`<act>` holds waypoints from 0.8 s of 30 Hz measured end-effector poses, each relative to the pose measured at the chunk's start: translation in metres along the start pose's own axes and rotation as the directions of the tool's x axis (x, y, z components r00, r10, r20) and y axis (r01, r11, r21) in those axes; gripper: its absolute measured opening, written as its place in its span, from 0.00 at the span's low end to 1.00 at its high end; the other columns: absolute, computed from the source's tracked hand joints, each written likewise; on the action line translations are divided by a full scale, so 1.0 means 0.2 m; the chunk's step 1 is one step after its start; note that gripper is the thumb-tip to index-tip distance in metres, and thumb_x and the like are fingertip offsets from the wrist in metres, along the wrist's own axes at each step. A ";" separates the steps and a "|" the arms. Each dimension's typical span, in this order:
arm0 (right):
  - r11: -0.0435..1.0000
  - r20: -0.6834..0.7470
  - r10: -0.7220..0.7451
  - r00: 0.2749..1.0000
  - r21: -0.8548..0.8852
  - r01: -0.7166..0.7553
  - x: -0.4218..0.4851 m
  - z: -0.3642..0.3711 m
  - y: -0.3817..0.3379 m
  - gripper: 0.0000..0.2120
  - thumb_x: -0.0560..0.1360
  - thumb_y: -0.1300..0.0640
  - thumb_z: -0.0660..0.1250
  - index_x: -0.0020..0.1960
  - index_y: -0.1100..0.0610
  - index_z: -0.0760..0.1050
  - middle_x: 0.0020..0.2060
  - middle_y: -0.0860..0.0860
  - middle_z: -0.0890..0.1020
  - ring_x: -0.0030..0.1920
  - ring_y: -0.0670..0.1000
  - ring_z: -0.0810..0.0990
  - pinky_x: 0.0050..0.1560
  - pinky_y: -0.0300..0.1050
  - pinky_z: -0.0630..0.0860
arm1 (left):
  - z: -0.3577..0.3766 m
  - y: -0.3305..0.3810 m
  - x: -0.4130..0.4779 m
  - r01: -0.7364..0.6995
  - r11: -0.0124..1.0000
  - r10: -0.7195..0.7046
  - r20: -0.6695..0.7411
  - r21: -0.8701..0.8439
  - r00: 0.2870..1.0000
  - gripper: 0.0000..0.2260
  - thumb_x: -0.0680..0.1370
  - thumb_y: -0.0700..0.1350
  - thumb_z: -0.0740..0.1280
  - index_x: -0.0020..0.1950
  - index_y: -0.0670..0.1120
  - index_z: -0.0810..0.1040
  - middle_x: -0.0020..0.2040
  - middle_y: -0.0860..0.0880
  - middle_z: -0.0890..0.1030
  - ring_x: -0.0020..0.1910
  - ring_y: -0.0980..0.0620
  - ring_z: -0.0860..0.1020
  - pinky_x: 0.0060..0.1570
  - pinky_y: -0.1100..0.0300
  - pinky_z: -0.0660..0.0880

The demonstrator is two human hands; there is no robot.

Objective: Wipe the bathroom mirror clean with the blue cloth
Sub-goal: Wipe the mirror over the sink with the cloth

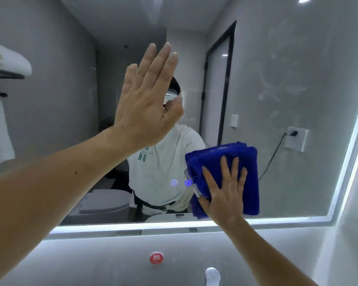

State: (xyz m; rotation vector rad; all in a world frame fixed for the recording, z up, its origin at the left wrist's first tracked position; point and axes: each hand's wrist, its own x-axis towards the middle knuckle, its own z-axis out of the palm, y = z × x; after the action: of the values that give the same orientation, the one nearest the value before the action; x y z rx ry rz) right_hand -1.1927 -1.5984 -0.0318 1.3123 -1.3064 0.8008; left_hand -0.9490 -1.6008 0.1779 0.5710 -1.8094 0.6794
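Observation:
The bathroom mirror (287, 112) fills most of the view, edged by a lit white strip. Faint smear marks show on its upper right glass. A folded blue cloth (217, 159) lies flat against the lower middle of the mirror. My right hand (225, 188) presses on the cloth with fingers spread and straight. My left hand (147, 100) is raised in front of the mirror's centre, palm toward the glass, fingers straight and together; I cannot tell whether it touches the glass.
Two small lit touch icons (181, 183) glow on the mirror left of the cloth. Below the mirror are a red round sticker (156, 258) on the wall and a chrome faucet top (212, 275). A towel rack (5, 75) is reflected at left.

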 end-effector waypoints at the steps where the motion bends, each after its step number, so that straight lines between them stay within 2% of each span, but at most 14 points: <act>1: 1.000 0.033 0.004 0.999 0.003 -0.004 -0.09 0.01 -0.03 0.40 0.71 0.40 0.64 0.79 0.44 0.53 0.80 0.58 0.48 0.77 0.69 0.47 0.74 0.70 0.44 | 0.00 0.00 -0.01 0.000 1.000 0.000 0.006 0.014 1.000 0.30 0.81 0.52 0.55 0.80 0.44 0.53 0.81 0.47 0.52 0.80 0.48 0.47 0.76 0.42 0.48; 4: 0.999 0.103 0.034 0.994 0.028 -0.037 -0.27 0.01 -0.09 0.37 0.71 0.38 0.64 0.78 0.44 0.58 0.80 0.56 0.49 0.78 0.67 0.47 0.74 0.71 0.47 | 0.00 0.00 -0.02 0.014 0.998 -0.016 0.032 0.056 0.999 0.30 0.80 0.54 0.51 0.80 0.45 0.51 0.81 0.47 0.51 0.80 0.48 0.46 0.76 0.42 0.47; 7: 0.998 0.094 0.046 0.995 0.049 -0.050 -0.20 -0.02 -0.08 0.37 0.68 0.38 0.67 0.74 0.45 0.62 0.78 0.57 0.52 0.78 0.65 0.46 0.73 0.71 0.48 | -0.02 -0.01 0.00 0.032 0.997 -0.033 0.018 0.072 0.999 0.31 0.79 0.55 0.50 0.80 0.45 0.52 0.81 0.47 0.52 0.80 0.49 0.47 0.76 0.43 0.47; 9: 0.985 0.055 0.155 0.986 0.064 -0.158 0.01 -0.05 -0.05 0.42 0.65 0.41 0.73 0.74 0.47 0.61 0.77 0.60 0.53 0.77 0.67 0.48 0.73 0.69 0.45 | -0.03 -0.01 0.01 0.037 0.997 -0.037 0.011 0.069 0.999 0.31 0.79 0.55 0.50 0.80 0.45 0.53 0.81 0.48 0.53 0.80 0.49 0.47 0.76 0.43 0.48; 10: 0.972 0.028 0.223 0.974 0.076 -0.224 0.13 -0.06 -0.05 0.42 0.65 0.42 0.72 0.75 0.48 0.60 0.77 0.61 0.53 0.76 0.68 0.48 0.73 0.69 0.45 | -0.03 0.00 0.02 0.034 0.997 -0.035 0.012 0.073 0.999 0.31 0.79 0.55 0.50 0.80 0.45 0.54 0.81 0.48 0.53 0.80 0.49 0.48 0.76 0.43 0.48; 12: 0.951 -0.006 0.296 0.955 0.098 -0.294 0.34 -0.09 -0.03 0.37 0.70 0.41 0.63 0.77 0.48 0.57 0.77 0.61 0.53 0.76 0.68 0.49 0.73 0.70 0.47 | -0.02 0.01 0.02 0.019 0.996 -0.020 0.013 0.083 1.000 0.31 0.79 0.54 0.50 0.80 0.45 0.54 0.81 0.47 0.54 0.80 0.48 0.48 0.75 0.42 0.49; 14: 0.950 -0.022 0.299 0.954 0.105 -0.295 0.42 -0.11 -0.03 0.35 0.73 0.42 0.58 0.78 0.47 0.55 0.78 0.60 0.53 0.77 0.67 0.49 0.74 0.70 0.47 | -0.02 0.01 0.02 0.012 0.997 -0.012 0.009 0.082 1.000 0.31 0.78 0.54 0.51 0.80 0.45 0.54 0.81 0.47 0.54 0.80 0.48 0.49 0.75 0.42 0.49; 17: 0.964 -0.025 0.254 0.967 0.085 -0.252 0.31 -0.08 -0.04 0.35 0.74 0.42 0.58 0.79 0.47 0.54 0.78 0.60 0.53 0.77 0.66 0.49 0.75 0.67 0.45 | -0.02 0.00 0.02 0.010 0.996 -0.010 0.002 0.084 1.000 0.31 0.78 0.54 0.51 0.80 0.45 0.54 0.81 0.47 0.54 0.80 0.48 0.48 0.76 0.42 0.49; 20: 0.977 0.023 0.203 0.979 0.067 -0.204 0.02 -0.03 -0.11 0.34 0.73 0.40 0.59 0.77 0.49 0.59 0.77 0.61 0.56 0.76 0.68 0.51 0.75 0.66 0.44 | -0.02 -0.01 0.01 0.010 0.998 -0.010 0.006 0.070 1.000 0.31 0.79 0.54 0.52 0.80 0.46 0.54 0.81 0.47 0.54 0.80 0.48 0.48 0.76 0.42 0.49; 24: 0.951 0.102 0.289 0.952 0.083 -0.298 -0.31 0.00 -0.20 0.30 0.74 0.38 0.59 0.72 0.50 0.64 0.74 0.61 0.59 0.75 0.68 0.53 0.73 0.68 0.49 | -0.03 -0.01 -0.04 -0.005 0.998 0.001 0.045 0.070 0.999 0.30 0.79 0.54 0.51 0.80 0.45 0.53 0.81 0.47 0.53 0.80 0.48 0.48 0.75 0.41 0.50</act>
State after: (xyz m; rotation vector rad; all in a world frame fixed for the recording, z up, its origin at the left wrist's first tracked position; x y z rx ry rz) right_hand -1.1653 -1.5905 -0.0994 1.2565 -1.5757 1.0324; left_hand -0.9420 -1.5975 0.1717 0.6351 -1.8341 0.7400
